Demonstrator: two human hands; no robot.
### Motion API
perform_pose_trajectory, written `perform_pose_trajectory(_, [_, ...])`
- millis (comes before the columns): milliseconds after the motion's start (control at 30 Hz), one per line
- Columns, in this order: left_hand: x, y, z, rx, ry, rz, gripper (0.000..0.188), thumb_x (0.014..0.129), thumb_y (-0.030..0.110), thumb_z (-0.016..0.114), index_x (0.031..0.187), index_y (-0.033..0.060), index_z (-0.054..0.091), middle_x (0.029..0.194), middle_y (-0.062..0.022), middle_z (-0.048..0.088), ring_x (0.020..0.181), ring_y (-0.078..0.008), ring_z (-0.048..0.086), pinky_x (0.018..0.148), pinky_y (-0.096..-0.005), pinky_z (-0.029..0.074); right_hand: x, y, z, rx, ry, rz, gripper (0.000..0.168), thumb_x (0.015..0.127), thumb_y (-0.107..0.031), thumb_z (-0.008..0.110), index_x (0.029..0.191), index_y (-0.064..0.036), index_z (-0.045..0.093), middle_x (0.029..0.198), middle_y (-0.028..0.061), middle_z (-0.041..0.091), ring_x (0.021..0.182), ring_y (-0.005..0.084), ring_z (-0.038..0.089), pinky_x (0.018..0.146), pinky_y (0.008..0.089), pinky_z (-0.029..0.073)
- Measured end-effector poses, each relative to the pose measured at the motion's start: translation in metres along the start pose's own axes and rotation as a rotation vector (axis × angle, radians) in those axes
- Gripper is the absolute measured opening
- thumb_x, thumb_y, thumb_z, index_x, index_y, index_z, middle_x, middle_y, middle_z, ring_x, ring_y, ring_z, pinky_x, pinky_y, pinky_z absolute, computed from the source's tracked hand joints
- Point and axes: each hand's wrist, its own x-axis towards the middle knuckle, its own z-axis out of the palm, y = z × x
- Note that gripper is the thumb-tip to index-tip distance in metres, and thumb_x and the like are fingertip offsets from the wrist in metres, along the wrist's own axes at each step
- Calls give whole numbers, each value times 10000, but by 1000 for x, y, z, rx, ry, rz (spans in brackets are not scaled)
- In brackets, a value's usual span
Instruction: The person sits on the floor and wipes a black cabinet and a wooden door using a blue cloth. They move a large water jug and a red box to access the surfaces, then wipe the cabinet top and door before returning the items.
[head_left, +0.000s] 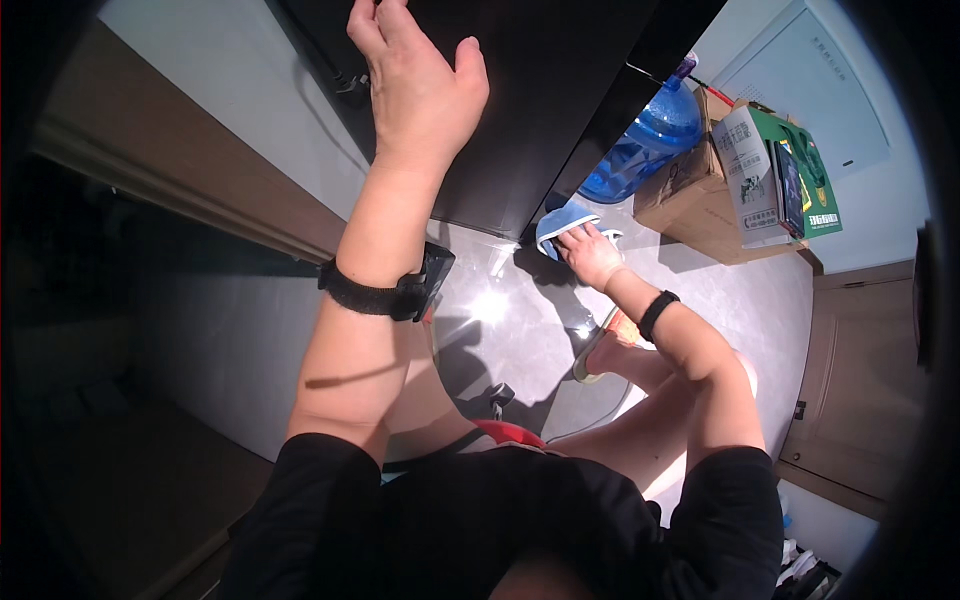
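Observation:
My right hand (591, 257) is on a blue cloth with white edging (564, 222), low by the bottom corner of a tall black panel (525, 112). Part of the cloth bunches up around the fingers, and its far side is hidden. Higher up, my left hand (424, 82) is in front of the same dark panel with thumb and fingers spread and nothing in it. The fingertips run to the top edge of the picture, so whether they touch the panel cannot be told.
A large blue water bottle (649, 142) stands right of the panel. Beside it, a cardboard box (697, 202) bears a green and white printed carton (810, 180). A cable with a plug (351, 82) hangs at the left. Brown cabinet doors (855, 390) line the right.

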Motion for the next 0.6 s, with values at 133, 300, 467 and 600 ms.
perform_pose_trajectory(133, [-1, -4, -3, 31, -7, 53, 695, 790, 19, 687, 1395, -18, 347, 1456, -303, 268, 1336, -480, 365, 1125, -465, 359, 1, 5, -75, 95, 402, 60, 442, 787, -126, 573, 1217, -49, 640, 1267, 74, 583, 1140, 281, 561, 947, 376, 493])
perform_pose_trajectory(300, [-3, 3, -6, -28, -4, 25, 790, 796, 51, 711, 1461, -1, 287, 1477, -319, 235, 1375, -485, 310, 1140, -483, 334, 4, 39, -227, -21, 1033, 346, 617, 662, 42, 605, 1272, -52, 623, 1150, 128, 573, 1042, 302, 556, 905, 369, 481])
perform_pose_trajectory(467, [-12, 13, 10, -120, -26, 25, 898, 817, 224, 771, 1517, 45, 238, 1512, -356, 127, 1371, -510, 323, 1093, -476, 383, 32, 62, -238, 381, 1388, 649, 776, 762, -169, 694, 1433, 34, 363, 1221, 200, 460, 1149, 386, 491, 1022, 438, 403])
perform_pose_trajectory(600, [-18, 8, 27, -54, -144, 18, 1187, 779, 393, 817, 1571, 99, -17, 1536, -399, -110, 1419, -591, 130, 1121, -531, 331, 60, 53, -144, 369, 1246, 766, 767, 770, -266, 741, 1416, -12, 415, 1208, 166, 525, 1158, 387, 551, 990, 422, 443])
